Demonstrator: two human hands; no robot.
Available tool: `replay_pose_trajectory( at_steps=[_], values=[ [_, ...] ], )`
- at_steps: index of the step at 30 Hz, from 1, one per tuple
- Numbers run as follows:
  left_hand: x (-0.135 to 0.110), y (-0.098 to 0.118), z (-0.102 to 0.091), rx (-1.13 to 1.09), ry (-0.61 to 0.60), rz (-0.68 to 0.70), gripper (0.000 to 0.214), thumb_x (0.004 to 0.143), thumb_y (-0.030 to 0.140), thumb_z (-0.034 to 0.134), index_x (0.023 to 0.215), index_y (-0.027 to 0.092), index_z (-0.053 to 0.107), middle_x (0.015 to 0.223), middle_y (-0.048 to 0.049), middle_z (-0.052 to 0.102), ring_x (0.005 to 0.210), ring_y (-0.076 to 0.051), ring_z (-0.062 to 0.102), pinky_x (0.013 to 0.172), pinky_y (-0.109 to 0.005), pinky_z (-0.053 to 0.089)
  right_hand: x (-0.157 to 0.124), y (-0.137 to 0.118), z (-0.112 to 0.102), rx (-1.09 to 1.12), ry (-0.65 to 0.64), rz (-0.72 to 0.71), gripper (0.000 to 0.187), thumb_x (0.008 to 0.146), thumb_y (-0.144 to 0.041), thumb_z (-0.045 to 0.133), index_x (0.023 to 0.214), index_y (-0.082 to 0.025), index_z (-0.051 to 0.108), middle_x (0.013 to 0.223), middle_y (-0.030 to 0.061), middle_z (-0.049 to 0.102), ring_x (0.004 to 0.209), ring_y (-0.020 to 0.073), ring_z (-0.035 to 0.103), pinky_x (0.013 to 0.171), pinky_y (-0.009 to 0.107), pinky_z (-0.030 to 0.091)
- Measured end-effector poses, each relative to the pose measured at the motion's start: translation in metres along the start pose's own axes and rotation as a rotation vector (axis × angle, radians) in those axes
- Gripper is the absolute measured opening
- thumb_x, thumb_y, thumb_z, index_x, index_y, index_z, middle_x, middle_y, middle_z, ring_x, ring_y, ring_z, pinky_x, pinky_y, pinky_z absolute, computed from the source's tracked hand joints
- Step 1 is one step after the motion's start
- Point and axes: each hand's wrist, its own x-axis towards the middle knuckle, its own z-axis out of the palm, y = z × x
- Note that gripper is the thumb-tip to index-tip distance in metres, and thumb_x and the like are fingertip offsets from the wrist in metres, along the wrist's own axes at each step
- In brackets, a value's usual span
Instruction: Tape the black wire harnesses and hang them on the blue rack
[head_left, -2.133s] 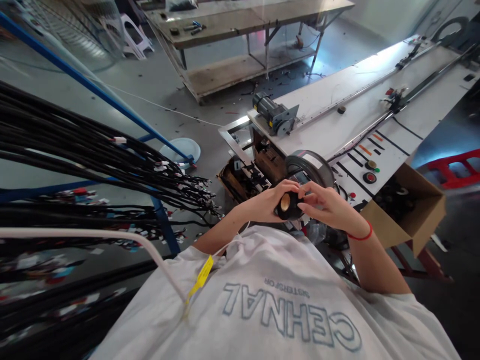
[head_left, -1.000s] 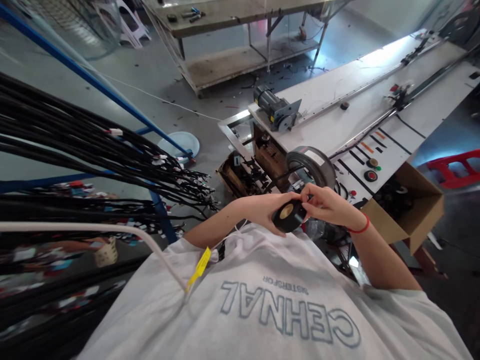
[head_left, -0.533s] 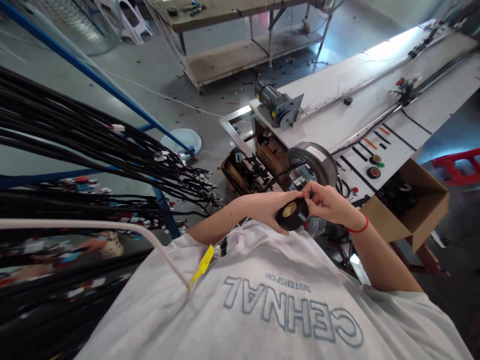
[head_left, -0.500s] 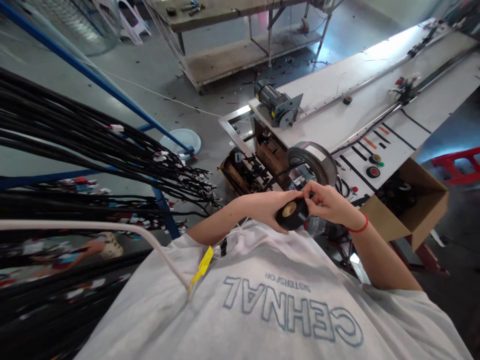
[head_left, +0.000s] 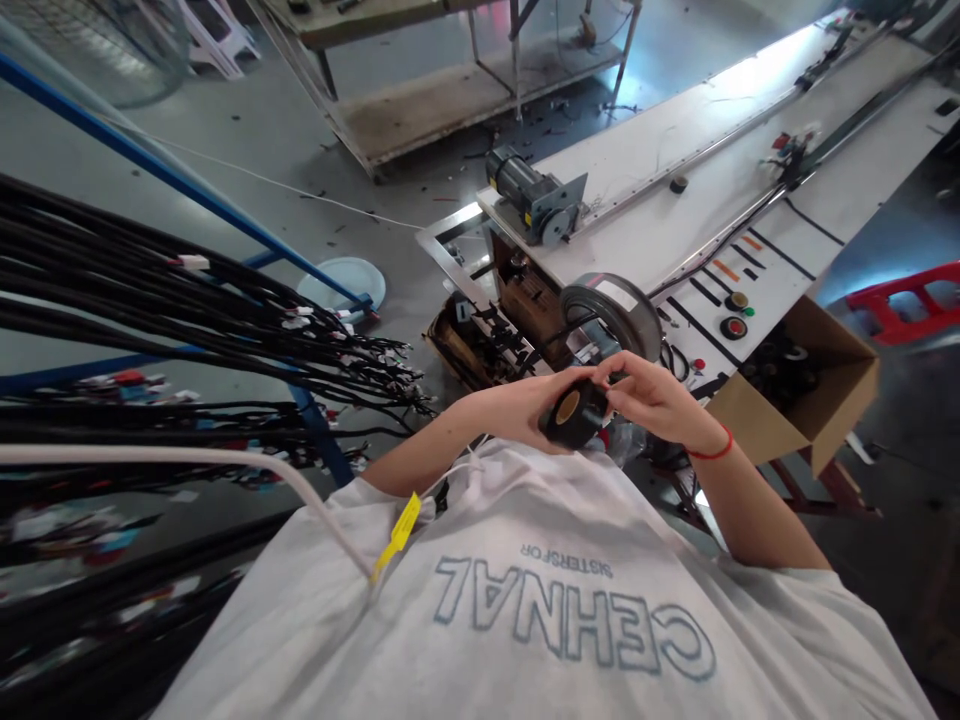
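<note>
My left hand (head_left: pixel 525 405) is wrapped around a roll of black tape (head_left: pixel 576 415) in front of my chest, with its tan cardboard core facing up towards me. At the roll's right rim, the thumb and fingers of my right hand (head_left: pixel 645 395) are pinched together on the tape's edge. A loose end cannot be made out between the fingertips. A red band circles my right wrist. Just beyond the hands stands a large round grey reel (head_left: pixel 615 310).
Bundled black cables (head_left: pixel 225 310) hang on a blue frame (head_left: pixel 150 165) at left. A long white bench (head_left: pixel 720 215) with a motor (head_left: pixel 532 195) runs to the upper right. An open cardboard box (head_left: pixel 840 400) stands at right. A pale hose (head_left: pixel 285 475) crosses near my shoulder.
The camera view has shifted a little, so the surroundings sit slightly further left. The roll has tilted slightly in my left hand; my right fingers are still at its rim.
</note>
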Motion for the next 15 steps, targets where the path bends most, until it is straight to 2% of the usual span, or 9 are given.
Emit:
replay_pose_trajectory(
  at_steps=[3, 5, 7, 11, 13, 15],
  values=[
    [0.0, -0.001, 0.002, 0.024, 0.151, 0.008, 0.084, 0.073, 0.034, 0.077, 0.14, 0.022, 0.03, 0.136, -0.0169, 0.051, 0.117, -0.029, 0.058, 0.095, -0.038, 0.048, -0.006, -0.001, 0.01, -0.057, 0.108, -0.086, 0.044, 0.086, -0.044, 0.069, 0.115, -0.021, 0.045, 0.087, 0.0049, 0.067, 0.079, 0.0204, 0.066, 0.073, 0.033, 0.054],
    [0.001, -0.003, 0.005, 0.026, 0.229, 0.056, 0.078, 0.074, 0.033, 0.077, 0.138, 0.024, 0.032, 0.138, -0.0168, 0.048, 0.122, -0.029, 0.055, 0.099, -0.04, 0.047, -0.009, -0.002, 0.02, -0.137, 0.208, -0.115, 0.043, 0.085, -0.044, 0.071, 0.113, -0.023, 0.046, 0.094, 0.0064, 0.068, 0.085, 0.0213, 0.067, 0.08, 0.035, 0.055],
    [0.002, -0.007, 0.007, 0.036, 0.282, 0.11, 0.075, 0.075, 0.032, 0.077, 0.136, 0.026, 0.034, 0.138, -0.016, 0.047, 0.127, -0.029, 0.051, 0.101, -0.041, 0.046, -0.011, -0.003, 0.028, -0.192, 0.289, -0.128, 0.037, 0.088, -0.044, 0.069, 0.11, -0.024, 0.048, 0.095, 0.0061, 0.068, 0.084, 0.0205, 0.068, 0.08, 0.034, 0.056],
    [0.004, -0.012, 0.011, 0.051, 0.331, 0.174, 0.073, 0.075, 0.026, 0.077, 0.133, 0.027, 0.034, 0.137, -0.0158, 0.047, 0.13, -0.028, 0.048, 0.104, -0.045, 0.044, -0.013, -0.005, 0.038, -0.266, 0.372, -0.136, 0.029, 0.089, -0.046, 0.065, 0.103, -0.024, 0.053, 0.094, 0.0054, 0.068, 0.082, 0.0199, 0.068, 0.077, 0.031, 0.057],
    [0.005, -0.012, 0.011, 0.051, 0.343, 0.184, 0.073, 0.074, 0.024, 0.078, 0.133, 0.026, 0.035, 0.136, -0.0165, 0.047, 0.13, -0.029, 0.048, 0.104, -0.045, 0.045, -0.014, -0.006, 0.039, -0.33, 0.384, -0.142, 0.023, 0.091, -0.045, 0.062, 0.092, -0.023, 0.056, 0.092, 0.0059, 0.068, 0.08, 0.0194, 0.067, 0.076, 0.031, 0.056],
    [0.006, -0.011, 0.01, 0.063, 0.352, 0.177, 0.072, 0.075, 0.024, 0.077, 0.133, 0.026, 0.035, 0.136, -0.0167, 0.047, 0.13, -0.029, 0.047, 0.102, -0.046, 0.046, -0.014, -0.007, 0.039, -0.388, 0.382, -0.159, 0.025, 0.094, -0.043, 0.058, 0.08, -0.022, 0.056, 0.092, 0.0067, 0.068, 0.078, 0.0189, 0.066, 0.075, 0.031, 0.055]
  ],
)
